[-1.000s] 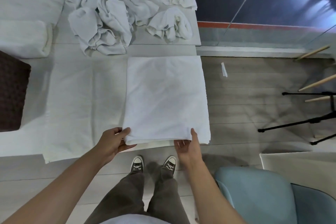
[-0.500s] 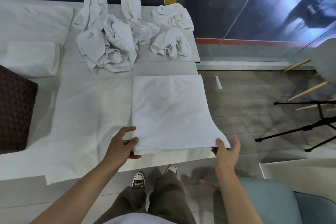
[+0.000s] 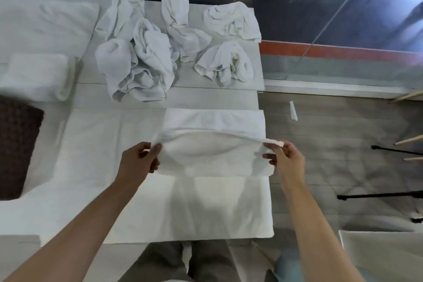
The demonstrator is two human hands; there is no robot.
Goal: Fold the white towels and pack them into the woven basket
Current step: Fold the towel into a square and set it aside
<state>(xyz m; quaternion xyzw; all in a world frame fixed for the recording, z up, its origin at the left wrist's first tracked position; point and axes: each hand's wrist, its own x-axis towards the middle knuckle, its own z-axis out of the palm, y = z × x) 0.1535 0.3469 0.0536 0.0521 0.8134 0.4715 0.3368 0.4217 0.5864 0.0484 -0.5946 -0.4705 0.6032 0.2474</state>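
A white towel (image 3: 212, 151) lies on the table's right side, its near half lifted and arched over the far half. My left hand (image 3: 139, 162) pinches its left near corner and my right hand (image 3: 283, 160) pinches its right near corner, both raised above the table. Several crumpled white towels (image 3: 146, 52) are heaped at the back. The dark woven basket (image 3: 16, 146) stands at the left edge, partly cut off by the frame.
A folded white towel (image 3: 36, 75) lies behind the basket. A white cloth (image 3: 96, 167) covers the table (image 3: 206, 96). To the right are wooden floor, black stand legs (image 3: 389, 194) and a glass wall. A blue chair (image 3: 288, 265) sits by my right leg.
Both hands have lifted the towel's near edge from the table front and carried it away from me over the far half. The view has tilted further forward.
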